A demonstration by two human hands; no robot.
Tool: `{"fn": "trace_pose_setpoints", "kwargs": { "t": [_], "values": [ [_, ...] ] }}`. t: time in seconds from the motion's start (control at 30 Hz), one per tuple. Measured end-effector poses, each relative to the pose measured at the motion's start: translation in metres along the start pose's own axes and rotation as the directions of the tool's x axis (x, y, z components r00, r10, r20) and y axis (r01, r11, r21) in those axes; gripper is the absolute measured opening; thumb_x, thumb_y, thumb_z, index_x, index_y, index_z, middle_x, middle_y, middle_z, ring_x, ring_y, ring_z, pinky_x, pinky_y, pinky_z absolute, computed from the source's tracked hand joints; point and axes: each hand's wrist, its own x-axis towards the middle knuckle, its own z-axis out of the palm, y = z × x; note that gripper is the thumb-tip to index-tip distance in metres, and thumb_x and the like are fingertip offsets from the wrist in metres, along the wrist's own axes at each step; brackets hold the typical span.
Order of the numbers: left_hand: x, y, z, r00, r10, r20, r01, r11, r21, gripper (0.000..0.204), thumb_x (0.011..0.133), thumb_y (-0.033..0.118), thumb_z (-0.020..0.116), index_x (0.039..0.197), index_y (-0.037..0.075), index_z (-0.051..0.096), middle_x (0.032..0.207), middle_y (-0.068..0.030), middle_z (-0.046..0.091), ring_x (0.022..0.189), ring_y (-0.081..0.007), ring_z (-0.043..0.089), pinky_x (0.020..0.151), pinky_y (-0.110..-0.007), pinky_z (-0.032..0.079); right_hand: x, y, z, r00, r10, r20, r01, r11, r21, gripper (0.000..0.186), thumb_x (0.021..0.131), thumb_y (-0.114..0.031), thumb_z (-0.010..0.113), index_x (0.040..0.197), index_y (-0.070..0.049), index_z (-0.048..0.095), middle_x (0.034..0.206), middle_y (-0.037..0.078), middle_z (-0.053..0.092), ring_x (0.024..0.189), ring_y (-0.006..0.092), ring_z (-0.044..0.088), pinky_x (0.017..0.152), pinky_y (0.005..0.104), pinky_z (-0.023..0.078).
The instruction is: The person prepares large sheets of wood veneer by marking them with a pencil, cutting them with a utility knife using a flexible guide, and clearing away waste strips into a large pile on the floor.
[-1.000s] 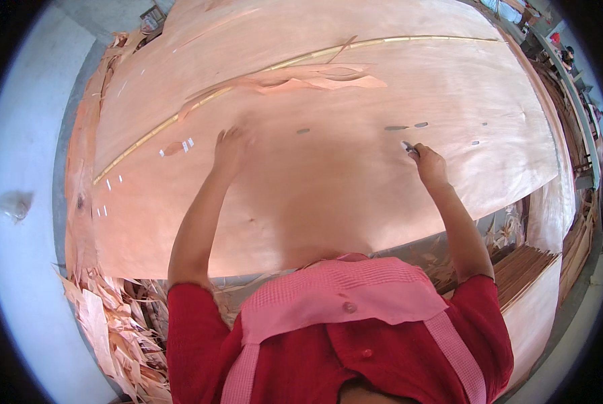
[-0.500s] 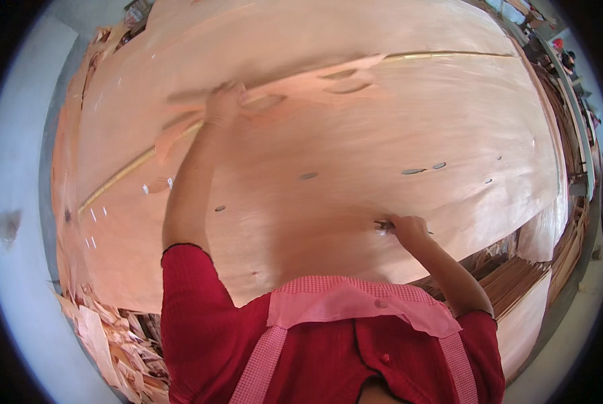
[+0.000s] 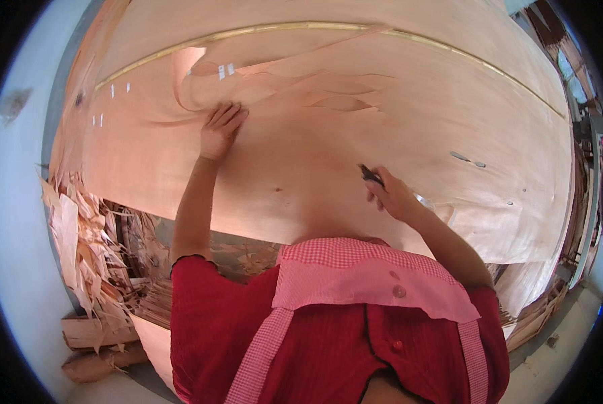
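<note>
A broad sheet of pale pinkish wood veneer [image 3: 463, 202] lies before me. My left hand [image 3: 224, 130] rests palm down on it, fingers extended and close together. A loose, torn veneer piece [image 3: 295, 86] with slits and leaf-shaped gaps lies just beyond that hand. Its left end [image 3: 180, 81] curls up beside my fingertips. My right hand [image 3: 389, 194] is closed around a short black-handled tool [image 3: 371, 175], which looks like a knife; the fingers hide much of it. Small white tape bits [image 3: 226, 70] stick to the veneer.
A thin bamboo rod [image 3: 308, 25] lies across the far part of the sheet. Small holes [image 3: 466, 159] show at right. Veneer scraps [image 3: 76, 236] are heaped at lower left, beside a pale wall [image 3: 19, 155]. Stacked material stands along the right edge.
My left hand has come from the bamboo rod toward me, and the torn veneer piece has shifted nearer too. Several holes no longer show. My right hand still grips the tool. The view has shifted.
</note>
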Motion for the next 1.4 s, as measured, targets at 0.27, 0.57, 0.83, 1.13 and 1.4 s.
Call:
{"fn": "trace_pose_setpoints", "kwargs": {
  "t": [0.27,0.57,0.83,1.13,1.4],
  "values": [
    [-0.007,0.026,0.009,0.917,-0.399,0.02,0.398,0.905,-0.148,0.021,0.074,0.011,0.059,0.095,0.01,0.061,0.106,-0.0059,0.057,0.1,-0.0262,0.051,0.082,-0.035,0.043,0.124,-0.086,0.051,0.829,-0.557,-0.043,0.423,0.676,-0.604,0.024,0.089,-0.017,0.042,0.106,-0.003,0.05,0.083,0.012,0.058,0.071,0.0263,0.057,0.063,0.0379,0.045],
    [-0.004,0.044,0.037,0.749,-0.628,-0.211,0.583,0.776,-0.24,0.02,0.072,0.006,0.058,0.091,0.005,0.064,0.103,-0.007,0.06,0.099,-0.0245,0.053,0.084,-0.031,0.045,0.187,-0.123,0.129,0.852,-0.523,-0.029,0.249,0.453,-0.856,0.029,0.089,-0.017,0.035,0.108,-0.006,0.054,0.104,0.018,0.056,0.095,0.0323,0.053,0.078,0.0401,0.044],
    [0.02,0.07,0.036,0.548,-0.836,-0.03,0.817,0.542,-0.197,0.038,0.072,0.025,0.064,0.101,0.003,0.056,0.119,-0.0073,0.049,0.117,-0.0229,0.038,0.102,-0.038,0.023,0.177,-0.1,0.05,0.812,-0.559,0.169,0.429,0.373,-0.823,0.03,0.085,-0.013,0.04,0.11,-0.01,0.056,0.11,0.013,0.056,0.099,0.03,0.054,0.08,0.0381,0.044],
    [0.027,0.086,0.023,0.448,-0.894,-0.012,0.88,0.443,-0.174,0.083,0.064,0.035,0.071,0.127,0.001,0.029,0.135,-0.0133,0.029,0.124,-0.0261,0.027,0.104,-0.041,0.018,0.195,-0.115,-0.026,0.765,-0.53,0.366,0.622,0.462,-0.632,0.035,0.083,-0.007,0.045,0.112,-0.023,0.057,0.106,0.003,0.06,0.09,0.0215,0.058,0.077,0.0317,0.045],
    [0.028,0.087,0.028,0.503,-0.864,-0.031,0.848,0.5,-0.177,0.098,0.064,0.036,0.071,0.132,-0.005,0.014,0.138,-0.0215,0.019,0.125,-0.0303,0.026,0.105,-0.04,0.016,0.234,-0.161,0.064,0.658,-0.493,0.569,0.673,0.047,-0.738,0.026,0.084,-0.018,0.047,0.106,-0.016,0.059,0.093,0.009,0.061,0.083,0.0259,0.059,0.07,0.0359,0.047]
  ]
}}
